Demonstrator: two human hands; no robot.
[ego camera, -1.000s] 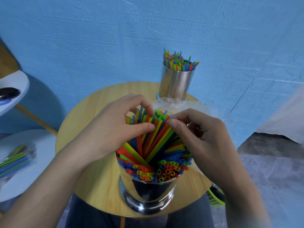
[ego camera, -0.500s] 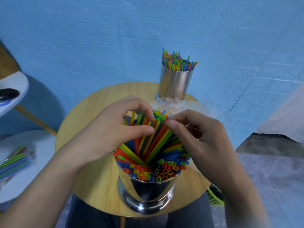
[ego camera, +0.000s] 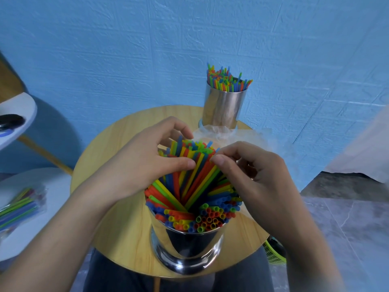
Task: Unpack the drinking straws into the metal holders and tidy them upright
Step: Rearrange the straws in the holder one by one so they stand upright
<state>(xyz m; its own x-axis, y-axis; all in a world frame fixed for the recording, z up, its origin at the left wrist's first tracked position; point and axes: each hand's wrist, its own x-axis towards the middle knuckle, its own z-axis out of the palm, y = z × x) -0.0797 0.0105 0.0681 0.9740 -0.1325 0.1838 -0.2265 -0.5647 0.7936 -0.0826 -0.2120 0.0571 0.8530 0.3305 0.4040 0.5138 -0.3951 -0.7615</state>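
The left hand (ego camera: 143, 163) is curling round a leaning bunch of straws (ego camera: 195, 182), its thumb lying across their near side and its fingers hooking over the tips from behind. The right hand (ego camera: 259, 182) is meeting it from the other side, thumb and forefinger pinching at the same bunch, the other fingers curling in behind. The two thumbs are almost touching.

The gripped straws are slanting away from the person, fanning up out of the holder (ego camera: 187, 247). The rest, red, yellow, green and blue, are sitting lower along its near rim with their open ends showing. The holder, a shiny metal cup, is standing upright at the near edge of the round wooden table (ego camera: 126, 234).

Crumpled clear wrap (ego camera: 214, 131) is lying on the table just beyond the hands. Behind it, at the far edge by the blue wall (ego camera: 147, 49), a second holder (ego camera: 223, 108) is standing upright with a second bunch (ego camera: 225, 81) poking above its rim.

Off to the left, a clear pack (ego camera: 19, 205) of straws is lying on a low white table (ego camera: 35, 239). Above it a white shelf (ego camera: 25, 106) is carrying something dark that I cannot make out. On the right a green basket (ego camera: 273, 255) is peeking out from under the wooden table, on the grey floor (ego camera: 347, 224).
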